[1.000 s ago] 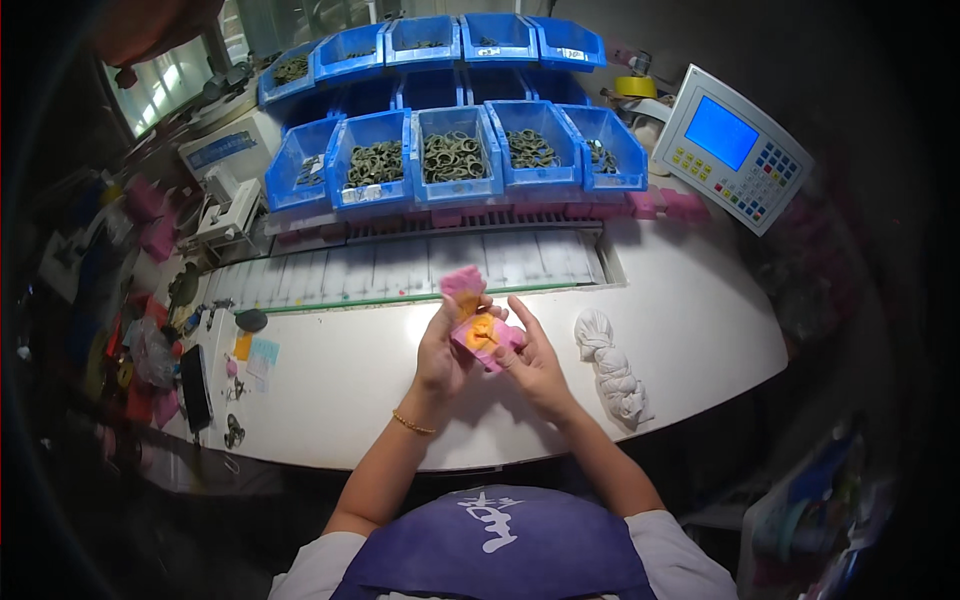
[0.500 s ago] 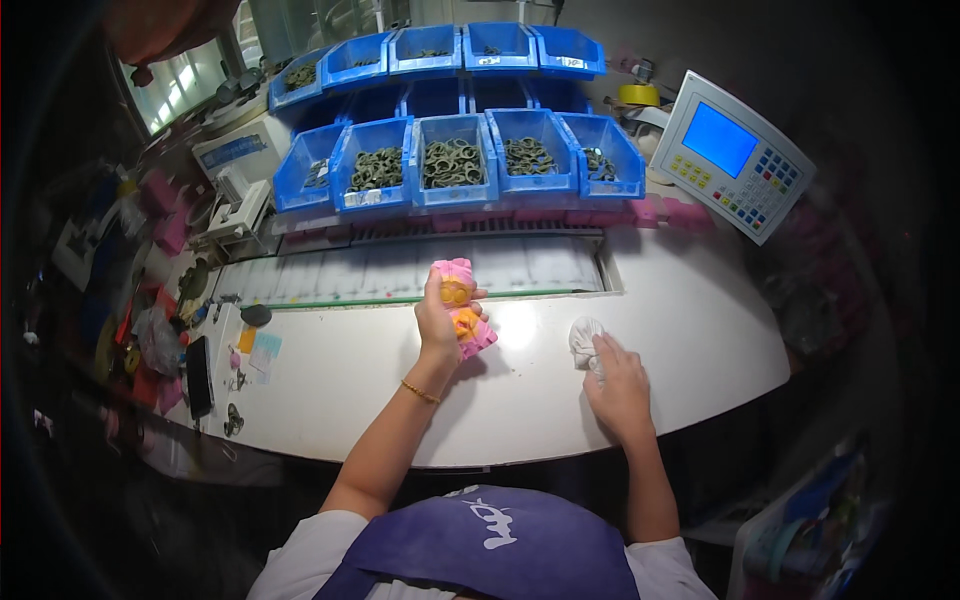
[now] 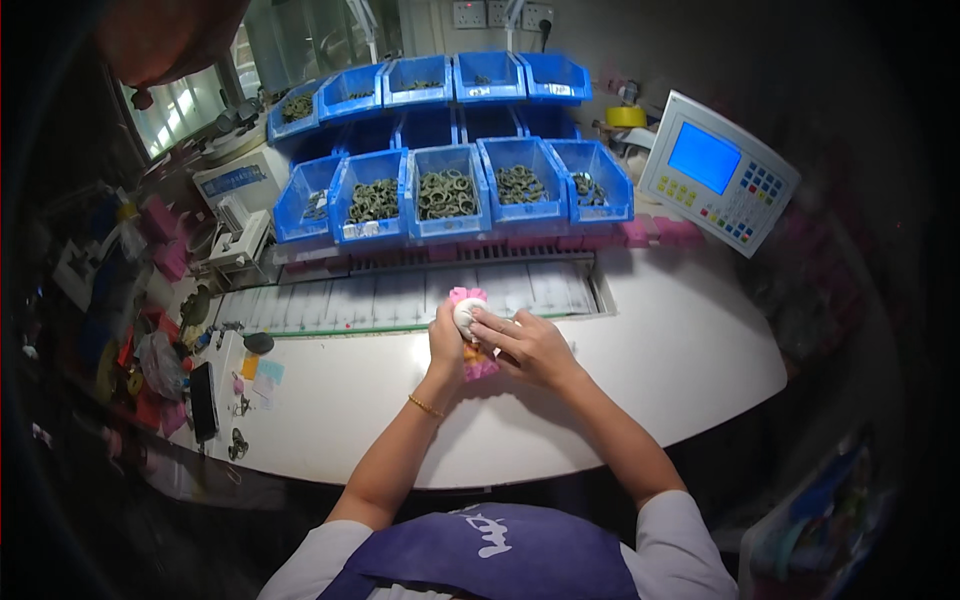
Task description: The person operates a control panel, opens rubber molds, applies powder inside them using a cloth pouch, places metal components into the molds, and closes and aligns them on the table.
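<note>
Above the white worktop, my left hand [image 3: 446,348] is wrapped round a pink and orange rubber mould [image 3: 482,369]. Its pink upper end and lower corner stick out, while the middle is mostly covered. My right hand [image 3: 543,352] reaches in from the right and presses a rounded white cloth bundle [image 3: 465,318] against the mould's upper part, fingers laid over the cloth. Both hands meet in front of the long pale inset strip [image 3: 400,300] of the bench.
Blue bins [image 3: 447,200] with small dark metal rings stand in tiers behind. A keypad panel with a blue screen [image 3: 705,158] leans at the right. On the left lie a black phone-like slab [image 3: 204,400], paper notes [image 3: 268,375] and a dark oval piece [image 3: 259,342].
My right hand has lifted the white cloth bundle from the worktop and carried it left onto the mould. My left hand keeps the mould, slightly lower in the picture as the view tilted.
</note>
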A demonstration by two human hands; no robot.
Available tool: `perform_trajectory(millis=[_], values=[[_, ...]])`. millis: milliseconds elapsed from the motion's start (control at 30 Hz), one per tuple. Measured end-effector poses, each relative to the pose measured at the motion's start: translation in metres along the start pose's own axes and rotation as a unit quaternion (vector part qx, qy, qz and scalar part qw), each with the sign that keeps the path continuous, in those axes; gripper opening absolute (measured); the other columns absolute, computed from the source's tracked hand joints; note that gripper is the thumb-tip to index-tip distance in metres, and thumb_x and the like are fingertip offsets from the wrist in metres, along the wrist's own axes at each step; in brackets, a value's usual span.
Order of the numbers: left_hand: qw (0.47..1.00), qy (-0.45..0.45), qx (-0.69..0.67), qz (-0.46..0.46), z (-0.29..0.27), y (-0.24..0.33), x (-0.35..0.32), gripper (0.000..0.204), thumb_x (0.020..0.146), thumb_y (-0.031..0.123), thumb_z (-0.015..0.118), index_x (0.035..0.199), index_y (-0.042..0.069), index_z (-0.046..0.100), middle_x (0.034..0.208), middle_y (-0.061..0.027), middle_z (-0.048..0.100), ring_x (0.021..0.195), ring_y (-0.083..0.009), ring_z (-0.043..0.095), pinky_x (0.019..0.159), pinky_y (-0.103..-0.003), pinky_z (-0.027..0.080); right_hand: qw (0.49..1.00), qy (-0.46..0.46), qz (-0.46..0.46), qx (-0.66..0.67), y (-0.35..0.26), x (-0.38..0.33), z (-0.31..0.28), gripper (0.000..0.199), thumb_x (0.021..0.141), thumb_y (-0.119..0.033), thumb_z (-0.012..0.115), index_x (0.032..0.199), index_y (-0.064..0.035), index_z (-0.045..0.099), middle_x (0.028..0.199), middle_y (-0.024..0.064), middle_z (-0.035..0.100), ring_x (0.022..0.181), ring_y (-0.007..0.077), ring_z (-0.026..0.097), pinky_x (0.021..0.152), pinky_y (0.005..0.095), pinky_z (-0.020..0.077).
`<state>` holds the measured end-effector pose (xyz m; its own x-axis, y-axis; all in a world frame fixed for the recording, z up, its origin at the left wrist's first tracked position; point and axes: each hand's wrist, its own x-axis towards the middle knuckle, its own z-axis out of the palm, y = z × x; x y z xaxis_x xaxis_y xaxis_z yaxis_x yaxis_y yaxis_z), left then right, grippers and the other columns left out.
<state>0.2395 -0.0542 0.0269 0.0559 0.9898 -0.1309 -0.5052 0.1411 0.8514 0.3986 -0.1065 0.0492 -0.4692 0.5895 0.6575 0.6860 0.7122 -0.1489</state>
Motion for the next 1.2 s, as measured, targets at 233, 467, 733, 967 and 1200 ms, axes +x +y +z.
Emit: perform_trajectory(millis=[233, 467, 733, 967, 1200], values=[[1.000, -0.006, 0.022, 0.003, 0.009, -0.003, -0.006, 0.054, 0.104, 0.041, 0.035, 0.108, -0.005, 0.063, 0.089, -0.0166, 0.070, 0.073, -0.0220, 0.070, 0.063, -0.032, 0.058, 0.993, 0.000, 0.110, 0.038, 0.014, 0.015, 0.002, 0.056, 0.076, -0.006, 0.061, 0.131, -0.0143, 0.064, 0.135, 0.0035, 0.062, 0.078, 0.0276, 0.059, 0.076, 0.0373, 0.0552], [0.999, -0.004, 0.029, -0.020, 0.002, 0.015, -0.007, 0.057, 0.105, 0.045, 0.034, 0.102, -0.005, 0.060, 0.080, -0.0197, 0.069, 0.057, -0.0205, 0.065, 0.051, -0.034, 0.057, 0.979, 0.118, 0.141, 0.085, -0.033, -0.010, -0.018, 0.058, 0.073, -0.004, 0.062, 0.131, -0.0109, 0.063, 0.138, 0.0137, 0.060, 0.084, 0.0298, 0.065, 0.079, 0.0386, 0.0555], [1.000, 0.004, 0.022, 0.013, 0.006, 0.009, -0.011, 0.057, 0.104, 0.047, 0.037, 0.102, -0.004, 0.060, 0.081, -0.0192, 0.069, 0.064, -0.0210, 0.066, 0.056, -0.036, 0.057, 0.986, -0.018, 0.165, 0.003, -0.052, -0.033, -0.029, 0.054, 0.073, -0.012, 0.068, 0.127, -0.0128, 0.066, 0.137, 0.0093, 0.061, 0.073, 0.0255, 0.058, 0.072, 0.0362, 0.0538], [0.996, 0.000, -0.070, -0.055, 0.007, 0.004, -0.014, 0.054, 0.104, 0.049, 0.037, 0.109, -0.001, 0.056, 0.086, -0.0154, 0.065, 0.067, -0.0197, 0.063, 0.063, -0.037, 0.058, 0.970, -0.010, 0.197, -0.146, -0.053, -0.054, -0.036, 0.058, 0.075, -0.009, 0.070, 0.132, -0.0128, 0.060, 0.135, 0.0106, 0.056, 0.098, 0.0291, 0.057, 0.089, 0.0414, 0.0474], [0.982, -0.107, -0.107, -0.115, 0.021, 0.003, -0.067, 0.047, 0.107, 0.043, 0.035, 0.124, 0.003, 0.053, 0.107, -0.0129, 0.065, 0.094, -0.0200, 0.066, 0.089, -0.036, 0.056, 0.982, 0.167, 0.075, 0.046, -0.041, -0.030, -0.020, 0.039, 0.076, 0.006, 0.069, 0.113, -0.0049, 0.066, 0.100, 0.0097, 0.065, 0.089, 0.0277, 0.065, 0.073, 0.0379, 0.0547]])
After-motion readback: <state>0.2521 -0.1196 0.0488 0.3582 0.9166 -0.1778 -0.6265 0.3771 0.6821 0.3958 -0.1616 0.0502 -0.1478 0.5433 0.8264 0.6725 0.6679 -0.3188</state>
